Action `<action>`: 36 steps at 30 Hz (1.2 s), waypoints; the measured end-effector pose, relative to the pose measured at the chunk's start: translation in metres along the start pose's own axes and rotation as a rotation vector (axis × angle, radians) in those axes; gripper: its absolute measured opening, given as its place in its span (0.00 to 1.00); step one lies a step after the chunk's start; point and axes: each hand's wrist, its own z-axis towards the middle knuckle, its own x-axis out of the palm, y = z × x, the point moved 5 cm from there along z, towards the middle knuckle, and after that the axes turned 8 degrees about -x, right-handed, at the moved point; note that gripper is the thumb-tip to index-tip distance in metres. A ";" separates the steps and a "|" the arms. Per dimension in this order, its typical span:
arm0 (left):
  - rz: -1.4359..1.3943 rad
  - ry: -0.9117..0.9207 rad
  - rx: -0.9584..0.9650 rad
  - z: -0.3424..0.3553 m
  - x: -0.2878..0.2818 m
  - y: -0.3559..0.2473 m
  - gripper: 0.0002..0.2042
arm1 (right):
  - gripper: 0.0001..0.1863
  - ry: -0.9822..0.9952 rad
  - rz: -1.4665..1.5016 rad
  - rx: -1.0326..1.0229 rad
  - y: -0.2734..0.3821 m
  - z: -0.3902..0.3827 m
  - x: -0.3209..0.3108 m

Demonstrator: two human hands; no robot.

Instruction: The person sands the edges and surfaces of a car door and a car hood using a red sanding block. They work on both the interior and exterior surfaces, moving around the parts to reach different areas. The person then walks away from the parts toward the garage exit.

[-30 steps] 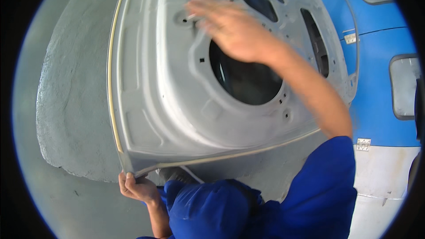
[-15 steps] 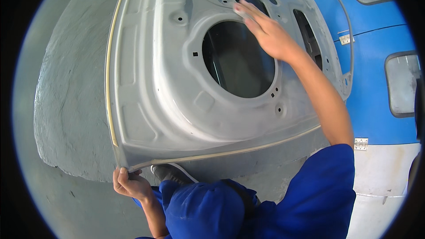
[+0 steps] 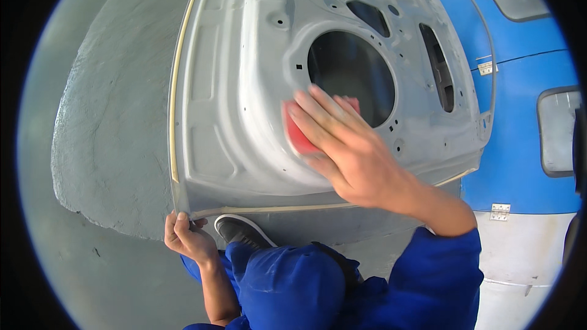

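A grey car door panel (image 3: 267,88) lies with its inner side up, with a large round opening (image 3: 351,73) in it. My right hand (image 3: 361,159) presses a red sanding pad (image 3: 299,133) against the raised grey metal beside the near left rim of that opening. The fingers lie stretched over the pad and hide part of it. My left hand (image 3: 191,236) pinches the door's near left corner between thumb and fingers. Pale yellow sealant strips (image 3: 176,107) run along the door's left and near edges.
Blue panels (image 3: 520,128) with hinges and framed windows stand at the right, above a whitish section (image 3: 526,250). My shoe (image 3: 243,232) is just under the door's near edge, on the grey floor (image 3: 116,122). My blue cap (image 3: 292,290) shows at the bottom.
My right hand has come nearer, from the far side of the round opening to its near left rim, and the red pad now shows. The door sits slightly farther right; my left hand still holds its corner.
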 end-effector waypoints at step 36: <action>-0.070 0.246 0.044 0.014 0.002 -0.006 0.13 | 0.25 -0.108 -0.442 0.218 0.010 -0.247 0.106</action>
